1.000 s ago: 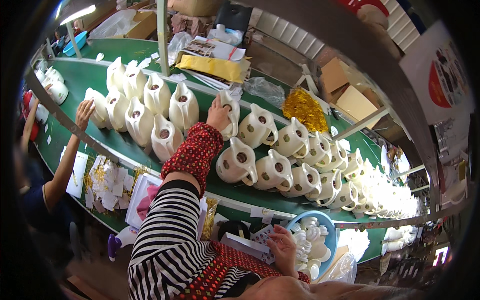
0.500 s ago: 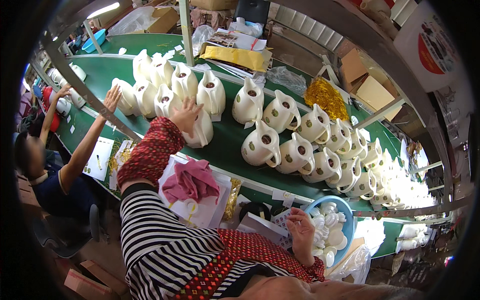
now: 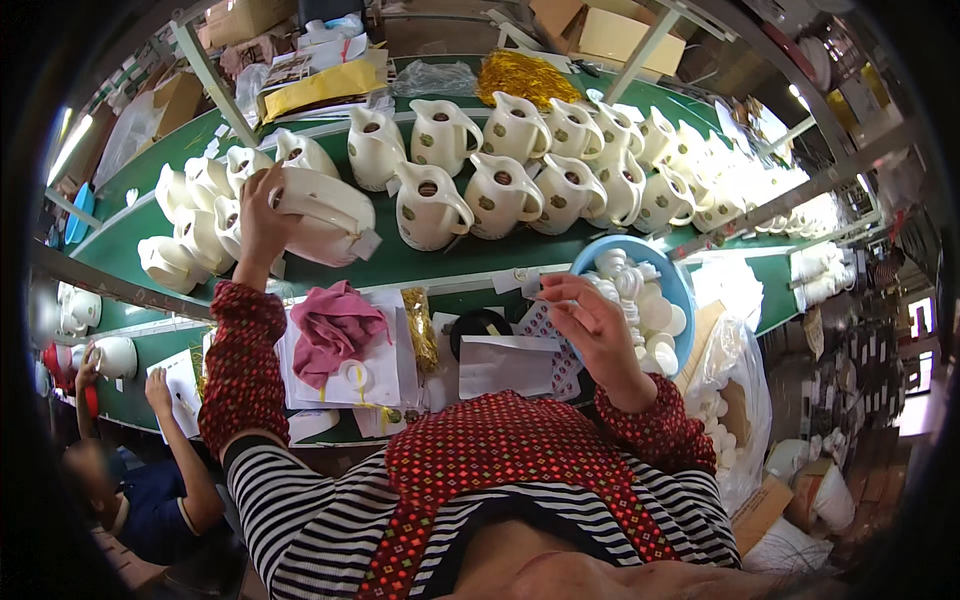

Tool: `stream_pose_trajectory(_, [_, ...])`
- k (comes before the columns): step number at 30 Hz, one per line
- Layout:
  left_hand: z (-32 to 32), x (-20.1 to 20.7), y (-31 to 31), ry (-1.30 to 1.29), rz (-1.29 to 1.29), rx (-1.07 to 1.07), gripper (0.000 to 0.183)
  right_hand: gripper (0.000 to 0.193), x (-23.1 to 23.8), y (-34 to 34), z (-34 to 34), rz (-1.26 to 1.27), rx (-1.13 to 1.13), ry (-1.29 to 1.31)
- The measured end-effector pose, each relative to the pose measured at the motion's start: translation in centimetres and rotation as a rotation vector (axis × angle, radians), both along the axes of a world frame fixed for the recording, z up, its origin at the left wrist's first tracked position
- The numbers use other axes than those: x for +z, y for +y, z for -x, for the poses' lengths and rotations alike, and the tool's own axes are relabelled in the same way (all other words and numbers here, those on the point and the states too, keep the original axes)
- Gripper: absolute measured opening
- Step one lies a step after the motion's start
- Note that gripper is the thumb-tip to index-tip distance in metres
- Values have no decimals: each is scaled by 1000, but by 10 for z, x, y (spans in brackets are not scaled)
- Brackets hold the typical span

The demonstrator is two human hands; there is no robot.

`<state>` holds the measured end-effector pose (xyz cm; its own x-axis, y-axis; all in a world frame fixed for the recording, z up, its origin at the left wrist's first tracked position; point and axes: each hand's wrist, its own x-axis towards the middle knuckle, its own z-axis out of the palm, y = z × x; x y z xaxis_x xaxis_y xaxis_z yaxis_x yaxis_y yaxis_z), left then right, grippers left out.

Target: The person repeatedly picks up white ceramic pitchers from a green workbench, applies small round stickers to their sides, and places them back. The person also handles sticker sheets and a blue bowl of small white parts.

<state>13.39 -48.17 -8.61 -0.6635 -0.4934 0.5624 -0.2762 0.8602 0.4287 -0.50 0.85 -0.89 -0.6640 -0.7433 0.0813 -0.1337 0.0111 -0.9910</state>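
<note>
My left hand [image 3: 264, 222] is closed on a white jug [image 3: 328, 212], tilted over on its side above the green belt, with a small white tag hanging from its right end. My right hand [image 3: 596, 328] is raised beside the blue basin [image 3: 684, 290], fingers curled toward the thumb. A small pale piece shows at those fingertips, too blurred to name. White plastic lids [image 3: 655, 312] fill the basin. To the left of my held jug stands a cluster of white jugs [image 3: 195, 240]; to its right, rows of handled jugs [image 3: 505, 200] with printed emblems.
A pink cloth [image 3: 335, 330] lies on white papers in front of me, beside gold tinsel [image 3: 420, 332] and a roll of black tape [image 3: 478, 330]. A metal post [image 3: 212, 80] and a slanting rail [image 3: 120, 285] frame the belt. At the left, a co-worker [image 3: 150, 500] sits reaching forward.
My view has swung to the right. My left hand has taken hold of a jug, tilted it and brought it nearer. My right hand has risen beside the basin.
</note>
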Motion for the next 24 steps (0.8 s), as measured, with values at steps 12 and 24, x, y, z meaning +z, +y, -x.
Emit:
stream_pose_trajectory(12, [0,-17,180,-161,-1439,-976,57,17,26,4,-54,-228,433,-18])
stream_pose_trajectory(24, [-3,-44,224,-311,-1528,-873,54,17,34,9,-79,-369,602,-22])
